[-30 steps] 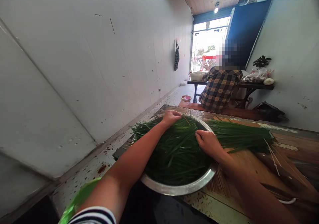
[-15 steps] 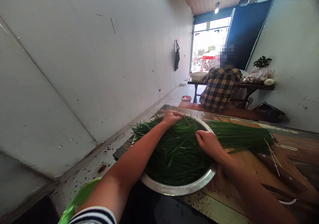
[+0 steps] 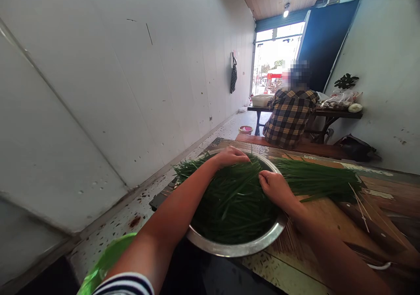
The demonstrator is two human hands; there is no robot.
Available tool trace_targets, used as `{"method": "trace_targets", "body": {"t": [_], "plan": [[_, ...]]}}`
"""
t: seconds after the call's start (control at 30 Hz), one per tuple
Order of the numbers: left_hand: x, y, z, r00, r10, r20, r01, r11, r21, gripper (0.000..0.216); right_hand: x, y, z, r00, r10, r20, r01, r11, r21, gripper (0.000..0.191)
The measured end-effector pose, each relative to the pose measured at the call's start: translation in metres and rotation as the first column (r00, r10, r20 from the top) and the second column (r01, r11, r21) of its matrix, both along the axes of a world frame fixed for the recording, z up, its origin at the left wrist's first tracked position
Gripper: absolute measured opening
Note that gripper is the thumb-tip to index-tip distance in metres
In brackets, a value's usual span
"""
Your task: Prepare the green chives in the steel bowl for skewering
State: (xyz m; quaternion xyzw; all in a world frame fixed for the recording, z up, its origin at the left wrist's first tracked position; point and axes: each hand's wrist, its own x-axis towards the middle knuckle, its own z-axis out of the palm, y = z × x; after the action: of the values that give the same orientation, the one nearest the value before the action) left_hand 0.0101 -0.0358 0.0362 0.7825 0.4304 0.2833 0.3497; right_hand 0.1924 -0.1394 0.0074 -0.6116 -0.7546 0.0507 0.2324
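Below and between both curled hands, any grip on them unclear, long green leaves in a metal basin.

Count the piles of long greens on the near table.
2: the first pile in the metal bowl, the second pile lying to the bowl's right. More could be hidden.

Left hand: arm is extended, fingertips are pinched together. Right hand: fingers are curled inward, forearm is angled.
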Motion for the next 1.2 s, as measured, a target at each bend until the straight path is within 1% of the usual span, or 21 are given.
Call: {"method": "trace_targets", "body": {"t": [0.03, 0.07, 0.1, 0.13, 0.23, 0.33, 0.43, 0.57, 0.7, 0.77, 0.83, 0.93, 1.0, 1.2], "plan": [[-0.001, 0.004, -0.002, 0.994, 0.112, -0.016, -0.111, 0.992, 0.054, 0.024, 0.000, 0.000, -0.001, 1.000, -0.001, 0.001, 0.001, 1.000, 0.000, 0.029], [-0.002, 0.009, -0.006, 0.975, 0.218, -0.038, -0.213, 0.972, 0.104, 0.024, 0.000, 0.001, -0.001, 1.000, -0.002, 0.003, 0.002, 1.000, -0.001, 0.029], [-0.003, 0.014, -0.011, 0.958, 0.276, -0.075, -0.265, 0.955, 0.131, 0.022, 0.000, 0.001, -0.002, 1.000, -0.002, 0.005, 0.002, 1.000, -0.002, 0.028], [-0.003, 0.018, -0.017, 0.946, 0.302, -0.119, -0.285, 0.948, 0.143, 0.021, 0.000, 0.001, -0.002, 1.000, -0.003, 0.007, 0.003, 1.000, -0.002, 0.028], [-0.002, 0.028, -0.031, 0.920, 0.321, -0.225, -0.296, 0.945, 0.138, 0.023, 0.000, 0.001, -0.002, 1.000, -0.007, 0.014, 0.007, 1.000, -0.003, 0.029], [0.002, 0.030, -0.036, 0.901, 0.332, -0.280, -0.303, 0.943, 0.140, 0.020, -0.001, 0.000, -0.001, 1.000, -0.010, 0.022, 0.010, 1.000, -0.007, 0.029], [0.005, 0.024, -0.033, 0.882, 0.366, -0.296, -0.333, 0.930, 0.157, 0.017, -0.001, 0.000, 0.000, 1.000, -0.007, 0.026, 0.008, 1.000, -0.011, 0.028], [0.006, 0.013, -0.022, 0.860, 0.435, -0.266, -0.384, 0.896, 0.223, 0.020, -0.002, -0.001, 0.002, 1.000, -0.006, 0.029, 0.006, 1.000, -0.012, 0.027], [0.002, 0.007, -0.013, 0.855, 0.402, -0.327, -0.287, 0.892, 0.348, 0.022, -0.003, -0.002, 0.003, 0.999, -0.003, 0.033, 0.004, 1.000, -0.011, 0.028], [0.000, 0.009, -0.012, 0.864, 0.403, -0.301, -0.280, 0.883, 0.378, 0.022, -0.003, -0.002, 0.003, 0.999, -0.006, 0.034, 0.007, 1.000, -0.011, 0.029], [-0.001, 0.012, -0.012, 0.897, 0.393, -0.204, -0.309, 0.885, 0.347, 0.023, -0.003, -0.002, 0.003, 0.999, -0.009, 0.034, 0.009, 1.000, -0.012, 0.028], [0.000, 0.016, -0.014, 0.933, 0.354, -0.069, -0.329, 0.914, 0.238, 0.024, -0.002, -0.002, 0.002, 0.999, -0.005, 0.033, 0.006, 1.000, -0.013, 0.028], [0.000, 0.018, -0.016, 0.938, 0.346, -0.031, -0.335, 0.924, 0.186, 0.024, -0.002, -0.002, 0.002, 0.999, -0.003, 0.032, 0.003, 1.000, -0.013, 0.028], [0.001, 0.016, -0.018, 0.952, 0.306, 0.031, -0.307, 0.946, 0.101, 0.029, -0.002, -0.002, 0.003, 1.000, 0.002, 0.028, -0.001, 1.000, -0.012, 0.028]]}}
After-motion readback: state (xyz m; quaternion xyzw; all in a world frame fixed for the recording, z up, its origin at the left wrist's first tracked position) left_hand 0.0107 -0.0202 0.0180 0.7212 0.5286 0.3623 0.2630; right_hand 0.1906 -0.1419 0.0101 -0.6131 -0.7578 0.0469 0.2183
